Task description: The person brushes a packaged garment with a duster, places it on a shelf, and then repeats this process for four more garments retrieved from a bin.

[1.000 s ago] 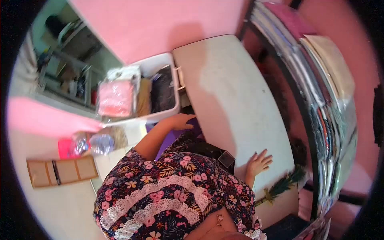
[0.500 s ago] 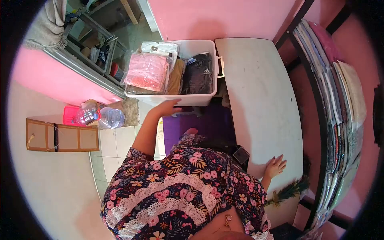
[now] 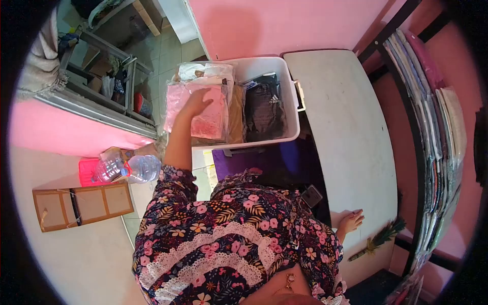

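Observation:
My left hand (image 3: 197, 103) reaches over a pink garment in a clear plastic bag (image 3: 211, 122), on or just above its top, fingers apart and not wrapped round anything. The pink bag lies on the left side of a white plastic bin (image 3: 293, 133). Behind it is a bagged white garment (image 3: 201, 71); to its right are a brown bagged garment (image 3: 237, 114) and a black bagged garment with a white logo (image 3: 264, 109). My right hand (image 3: 351, 222) rests open on the white tabletop (image 3: 351, 137), holding nothing.
A rack of bagged folded clothes (image 3: 432, 152) stands at the right. A green-tipped brush-like thing (image 3: 381, 239) lies by my right hand. Clear water bottles (image 3: 142, 168) and a brown framed panel (image 3: 84, 206) are at the left. A metal-framed opening (image 3: 107, 71) is at the upper left.
My left hand has moved forward from the bin's front edge to over the pink bagged garment. My right hand stays on the tabletop. The view has shifted slightly.

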### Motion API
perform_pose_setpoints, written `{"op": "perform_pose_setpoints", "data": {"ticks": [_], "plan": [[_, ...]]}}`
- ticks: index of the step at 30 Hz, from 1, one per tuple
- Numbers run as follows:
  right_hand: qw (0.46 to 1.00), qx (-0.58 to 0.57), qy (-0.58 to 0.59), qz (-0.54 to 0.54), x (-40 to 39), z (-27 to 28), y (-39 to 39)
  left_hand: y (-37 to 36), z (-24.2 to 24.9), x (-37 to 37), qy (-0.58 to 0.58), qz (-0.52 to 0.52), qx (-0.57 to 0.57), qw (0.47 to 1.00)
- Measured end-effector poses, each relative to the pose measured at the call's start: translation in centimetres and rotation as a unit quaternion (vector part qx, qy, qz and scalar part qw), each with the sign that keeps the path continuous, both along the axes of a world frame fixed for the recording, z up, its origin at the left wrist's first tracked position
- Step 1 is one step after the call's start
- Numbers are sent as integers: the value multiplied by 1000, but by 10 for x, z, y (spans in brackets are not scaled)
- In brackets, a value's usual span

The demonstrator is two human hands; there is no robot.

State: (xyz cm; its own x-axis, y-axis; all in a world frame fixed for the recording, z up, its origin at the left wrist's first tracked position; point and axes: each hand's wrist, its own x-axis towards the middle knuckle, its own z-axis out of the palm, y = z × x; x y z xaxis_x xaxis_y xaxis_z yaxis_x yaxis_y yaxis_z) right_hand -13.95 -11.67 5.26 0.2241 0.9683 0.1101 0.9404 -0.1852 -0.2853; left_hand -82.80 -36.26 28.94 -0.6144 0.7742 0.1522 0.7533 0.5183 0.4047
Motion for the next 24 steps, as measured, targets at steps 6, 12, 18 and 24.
{"op": "perform_pose_setpoints", "data": {"ticks": [6, 12, 18, 24], "plan": [[1000, 8, -23, -20, -10, -19, -23, -24, 14, -77, 147, 40, -169, 974], [998, -24, -25, -52, -13, -22, -27, 4, 50, -103, 77, -14, -409, 909], [998, -29, -15, -58, -14, -30, -20, 5, 46, -106, 88, -77, -361, 925], [996, -49, -1, -72, -19, -25, -21, 25, 52, -108, 55, -114, -445, 886]]}}
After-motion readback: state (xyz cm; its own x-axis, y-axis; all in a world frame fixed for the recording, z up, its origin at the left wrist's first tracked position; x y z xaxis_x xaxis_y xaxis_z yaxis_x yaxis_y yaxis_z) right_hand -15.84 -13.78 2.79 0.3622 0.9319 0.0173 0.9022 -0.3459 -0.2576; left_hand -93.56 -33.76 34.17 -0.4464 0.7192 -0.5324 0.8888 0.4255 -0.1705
